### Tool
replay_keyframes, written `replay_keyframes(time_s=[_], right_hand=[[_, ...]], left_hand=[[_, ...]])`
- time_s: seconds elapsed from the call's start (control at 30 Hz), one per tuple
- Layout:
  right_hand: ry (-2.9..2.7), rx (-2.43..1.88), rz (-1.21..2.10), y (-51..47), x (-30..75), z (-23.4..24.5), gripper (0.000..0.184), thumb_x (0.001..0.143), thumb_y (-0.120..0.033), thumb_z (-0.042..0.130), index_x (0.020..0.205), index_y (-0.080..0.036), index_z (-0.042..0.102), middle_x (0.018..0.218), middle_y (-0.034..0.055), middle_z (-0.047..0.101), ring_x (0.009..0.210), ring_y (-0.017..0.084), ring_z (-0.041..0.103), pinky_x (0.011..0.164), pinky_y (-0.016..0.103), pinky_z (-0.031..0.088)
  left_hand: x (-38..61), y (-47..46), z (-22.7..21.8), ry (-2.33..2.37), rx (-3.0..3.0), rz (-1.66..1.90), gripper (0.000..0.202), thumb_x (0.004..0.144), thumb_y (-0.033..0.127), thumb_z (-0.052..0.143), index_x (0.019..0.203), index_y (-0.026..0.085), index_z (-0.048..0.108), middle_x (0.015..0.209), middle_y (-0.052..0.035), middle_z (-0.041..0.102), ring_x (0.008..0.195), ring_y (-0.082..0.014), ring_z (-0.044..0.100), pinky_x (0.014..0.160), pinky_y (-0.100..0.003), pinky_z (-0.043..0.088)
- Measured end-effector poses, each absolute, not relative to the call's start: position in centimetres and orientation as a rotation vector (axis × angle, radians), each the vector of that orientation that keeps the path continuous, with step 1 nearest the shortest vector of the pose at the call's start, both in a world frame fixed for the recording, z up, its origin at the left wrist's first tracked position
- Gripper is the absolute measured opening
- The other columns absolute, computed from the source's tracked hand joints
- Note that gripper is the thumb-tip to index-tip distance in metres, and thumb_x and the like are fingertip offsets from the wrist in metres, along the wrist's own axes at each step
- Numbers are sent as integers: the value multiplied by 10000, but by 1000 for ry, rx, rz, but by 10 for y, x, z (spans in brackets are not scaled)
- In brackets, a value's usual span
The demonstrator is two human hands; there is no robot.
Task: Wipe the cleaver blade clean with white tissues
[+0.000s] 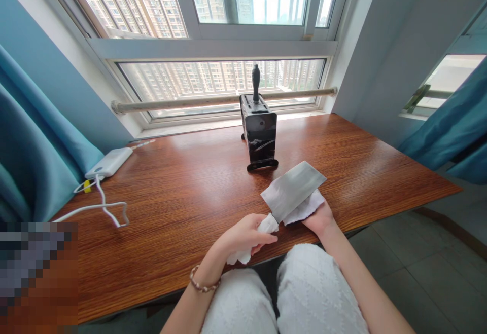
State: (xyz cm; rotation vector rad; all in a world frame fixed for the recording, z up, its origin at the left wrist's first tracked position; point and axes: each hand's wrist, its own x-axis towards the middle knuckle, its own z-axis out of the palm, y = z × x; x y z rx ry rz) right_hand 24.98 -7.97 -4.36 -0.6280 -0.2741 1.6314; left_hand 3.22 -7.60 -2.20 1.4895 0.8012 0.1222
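A cleaver (292, 190) with a broad grey blade lies flat above the near edge of the wooden table (182, 192). My left hand (245, 235) is closed round its handle, which is wrapped in a white cloth (266, 226). My right hand (321, 216) is under the blade's right side, pressing a piece of white cloth (306, 208) against it. A black knife block (259, 131) stands at the back middle of the table with one dark handle (256, 81) sticking up from it.
A white power bank (110, 161) with a white cable (99, 205) lies at the table's left. Blue curtains (34, 161) hang at both sides. A window with a rail (220, 100) runs behind the table. My knees in white trousers (300, 293) sit below the table edge.
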Motion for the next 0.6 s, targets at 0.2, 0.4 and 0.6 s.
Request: replay_keyframes(time_s=[0.2,0.4,0.6], right_hand=[[-305,-635,1626,-80,250,-44,332,859,-262,267,812,-252,595,837,1,684,949,159,581,908,413,406],[-255,-647,1634,-80,251,-46,314,854,-258,284,811,-246,595,821,5,686,923,161,593,899,403,414],[-238,-637,1646,-80,251,-46,308,849,-243,291,814,-239,597,799,6,684,915,162,595,895,411,416]], left_hand=[[33,-76,-22,819,1502,121,306,685,380,579,875,147,523,550,22,484,404,-82,421,368,-181,313],[34,-77,-17,825,1502,128,313,679,384,582,870,141,528,553,22,486,398,-77,414,364,-179,306],[33,-77,-17,808,1505,128,278,682,354,580,856,143,526,526,25,477,400,-84,418,364,-179,305]])
